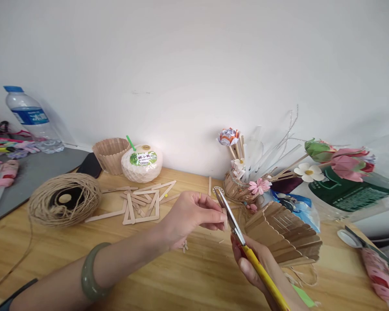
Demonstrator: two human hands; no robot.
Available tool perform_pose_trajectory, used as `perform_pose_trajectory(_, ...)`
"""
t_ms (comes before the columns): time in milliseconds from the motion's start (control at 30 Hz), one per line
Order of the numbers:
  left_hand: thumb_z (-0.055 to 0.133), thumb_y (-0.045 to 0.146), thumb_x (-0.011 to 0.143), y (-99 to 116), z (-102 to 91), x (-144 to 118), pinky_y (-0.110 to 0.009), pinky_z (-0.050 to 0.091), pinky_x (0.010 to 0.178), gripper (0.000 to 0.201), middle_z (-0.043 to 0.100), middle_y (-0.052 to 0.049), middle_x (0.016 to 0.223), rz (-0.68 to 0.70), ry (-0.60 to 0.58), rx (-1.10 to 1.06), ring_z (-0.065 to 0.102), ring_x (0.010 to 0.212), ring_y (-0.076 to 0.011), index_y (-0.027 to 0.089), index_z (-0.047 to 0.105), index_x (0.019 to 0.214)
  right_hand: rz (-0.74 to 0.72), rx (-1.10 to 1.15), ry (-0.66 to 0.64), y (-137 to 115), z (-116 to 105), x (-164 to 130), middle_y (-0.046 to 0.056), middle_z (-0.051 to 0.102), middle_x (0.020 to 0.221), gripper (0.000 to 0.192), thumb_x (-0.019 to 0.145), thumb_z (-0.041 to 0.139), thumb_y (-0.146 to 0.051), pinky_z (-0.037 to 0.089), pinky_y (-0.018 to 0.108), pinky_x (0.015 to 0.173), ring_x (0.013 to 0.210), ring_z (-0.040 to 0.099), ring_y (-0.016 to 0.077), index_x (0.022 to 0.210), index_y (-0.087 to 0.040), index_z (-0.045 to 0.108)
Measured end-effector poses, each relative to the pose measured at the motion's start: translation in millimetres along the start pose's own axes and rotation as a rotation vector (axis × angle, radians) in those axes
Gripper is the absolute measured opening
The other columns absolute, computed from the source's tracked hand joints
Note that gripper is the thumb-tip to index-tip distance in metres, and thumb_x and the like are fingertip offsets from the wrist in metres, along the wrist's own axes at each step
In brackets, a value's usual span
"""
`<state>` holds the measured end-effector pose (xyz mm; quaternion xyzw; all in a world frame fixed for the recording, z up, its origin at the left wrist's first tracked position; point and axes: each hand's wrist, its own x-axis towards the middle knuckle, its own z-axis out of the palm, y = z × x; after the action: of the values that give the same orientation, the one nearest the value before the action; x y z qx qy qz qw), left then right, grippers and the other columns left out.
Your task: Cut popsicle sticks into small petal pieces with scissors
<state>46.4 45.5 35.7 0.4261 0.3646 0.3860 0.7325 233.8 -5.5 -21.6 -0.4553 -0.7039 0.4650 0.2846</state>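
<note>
My left hand point(194, 214) reaches in from seven o'clock, forearm slanting up across the table point(181, 280), a green bangle point(92, 272) on the wrist. Its fingertips are pinched on something small at the blades; I cannot tell what. My right hand point(256, 261) rises from five o'clock, fingers wrapped round the yellow-handled scissors point(236, 226), blades pointing to eleven o'clock. Loose wooden sticks point(142, 203) lie beyond at eleven, a twine spool point(65, 198) at nine.
</note>
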Motion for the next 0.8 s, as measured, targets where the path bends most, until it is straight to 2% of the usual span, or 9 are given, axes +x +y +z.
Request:
perform_pose_trajectory(233,0.075,0.023,0.054,6.0,-1.1,-2.6,-0.020,0.044,0.053,0.020,0.065,-0.002,0.061,0.009,-0.018,0.041,0.063,0.061,-0.0135,0.013,0.059,0.060,0.017,0.018,0.026,-21.2,1.3,-5.0,-0.004,0.033,0.065,0.053,0.075,0.038,-0.074,0.023,0.025,0.051,0.058,0.026,0.0133,0.070,-0.021,0.038)
perform_pose_trajectory(367,0.072,0.020,0.056,5.2,-0.7,-1.4,-0.021,0.044,0.051,0.016,0.061,0.002,0.052,-0.004,-0.027,0.025,0.061,0.048,-0.0112,0.013,0.059,0.061,0.058,0.042,0.039,-29.8,2.6,-8.5,-0.003,0.035,0.068,0.051,0.076,0.038,-0.073,0.027,0.025,0.051,0.058,0.028,0.0146,0.076,-0.022,0.042)
perform_pose_trajectory(600,0.075,0.021,0.055,2.1,0.9,-0.4,-0.022,0.045,0.052,0.019,0.061,0.002,0.051,-0.003,-0.009,0.011,0.059,0.048,-0.0103,0.012,0.060,0.061,0.061,0.069,0.054,-26.3,4.2,-6.4,-0.002,0.036,0.068,0.054,0.071,0.042,-0.076,0.034,0.027,0.057,0.060,0.034,0.0158,0.075,-0.022,0.045)
perform_pose_trajectory(733,0.078,0.022,0.051,1.7,1.5,-0.7,-0.022,0.045,0.052,0.023,0.060,0.002,0.049,-0.005,-0.003,0.011,0.059,0.048,-0.0104,0.012,0.060,0.060,0.046,0.101,0.119,-25.6,5.6,-7.3,-0.001,0.041,0.069,0.052,0.073,0.042,-0.074,0.039,0.029,0.060,0.060,0.040,0.0168,0.078,-0.023,0.047)
perform_pose_trajectory(800,0.079,0.022,0.050,1.3,1.6,-0.7,-0.021,0.045,0.051,0.024,0.060,0.002,0.049,-0.004,-0.002,0.008,0.059,0.047,-0.0104,0.012,0.060,0.060,0.045,0.101,0.082,-26.6,4.1,-7.1,-0.001,0.042,0.068,0.054,0.073,0.039,-0.076,0.039,0.030,0.058,0.059,0.040,0.0171,0.076,-0.023,0.047)
